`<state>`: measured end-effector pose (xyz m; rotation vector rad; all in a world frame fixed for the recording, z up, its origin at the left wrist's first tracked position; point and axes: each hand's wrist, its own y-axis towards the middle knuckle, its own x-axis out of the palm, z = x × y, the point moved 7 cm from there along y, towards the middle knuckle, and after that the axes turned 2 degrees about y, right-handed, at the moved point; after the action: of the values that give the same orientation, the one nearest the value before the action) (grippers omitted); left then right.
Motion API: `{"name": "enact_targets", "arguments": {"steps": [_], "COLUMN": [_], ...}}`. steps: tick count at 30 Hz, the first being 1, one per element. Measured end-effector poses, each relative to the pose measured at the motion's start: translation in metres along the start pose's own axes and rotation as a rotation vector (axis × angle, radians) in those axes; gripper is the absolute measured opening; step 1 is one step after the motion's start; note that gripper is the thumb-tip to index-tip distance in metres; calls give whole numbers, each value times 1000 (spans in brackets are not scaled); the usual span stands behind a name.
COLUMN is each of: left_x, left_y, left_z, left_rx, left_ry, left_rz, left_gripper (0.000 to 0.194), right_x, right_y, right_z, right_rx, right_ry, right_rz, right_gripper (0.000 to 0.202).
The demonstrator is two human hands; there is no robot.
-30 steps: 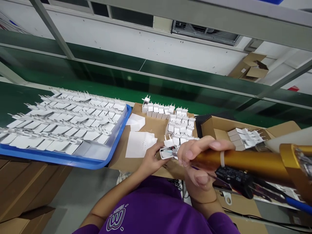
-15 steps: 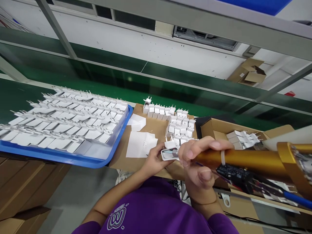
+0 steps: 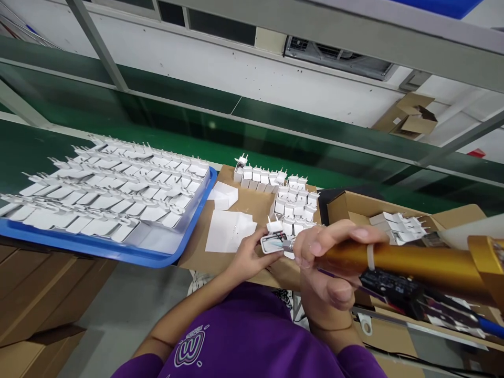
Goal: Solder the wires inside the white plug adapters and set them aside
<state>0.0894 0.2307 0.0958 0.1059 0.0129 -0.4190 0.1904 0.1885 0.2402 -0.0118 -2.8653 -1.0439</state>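
Observation:
My left hand [image 3: 249, 257] pinches a white plug charger case [image 3: 268, 249] at its lower left edge. The case lies opened, and its pronged cap [image 3: 275, 226] sits at the far end. My right hand [image 3: 328, 262] is wrapped round a gold, tube-shaped handheld tool [image 3: 350, 258] with a black switch block tied beneath it. Its metal nozzle [image 3: 288, 245] points left, with a thin tip over the inside of the case. Whether the tip touches anything in there I cannot tell.
More white charger cases [image 3: 296, 202] stand in rows on the cardboard sheet [image 3: 252, 202]. White paper [image 3: 228, 231] lies left of my hands. A blue tray [image 3: 173, 257] full of charger cases is at the left. On the right is a cardboard box [image 3: 350, 207] with chargers inside.
The gold tool and my right hand have shifted slightly right. More of the nozzle and of the case's inside shows now. The whole view has moved a little.

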Motion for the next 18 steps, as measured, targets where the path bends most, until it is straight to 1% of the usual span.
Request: {"name": "enact_targets", "arguments": {"steps": [2,5,7,11,13,15,18], "left_x": [-9,-27,-38,-53,-57,-59,-60], "left_y": [-2,-8,-13,-20,-22,-23,-23], "left_z": [-9,-21,-24,-12,-4,3,7], "left_rx": [-56,-131,-155,-147,-140,-137,-140], "left_ry": [43,55,13,-119,-157,-187,-233], "left_rz": [29,98,127,154,155,159,179], "left_gripper": [42,43,43,48,49,50,50], "right_x": [-2,-6,-9,-20,-25,-26,-30], "right_y": [-1,-3,-5,-6,-5,-4,-4], "right_z": [-7,-8,-9,-8,-8,-9,-7], "right_rx": [-86,-106,-136,-205,-256,-313,-307], "right_ry": [73,101,101,117,102,81,18], "right_rz": [15,55,90,204,227,213,254], "right_gripper": [44,47,46,45,46,47,46]}}
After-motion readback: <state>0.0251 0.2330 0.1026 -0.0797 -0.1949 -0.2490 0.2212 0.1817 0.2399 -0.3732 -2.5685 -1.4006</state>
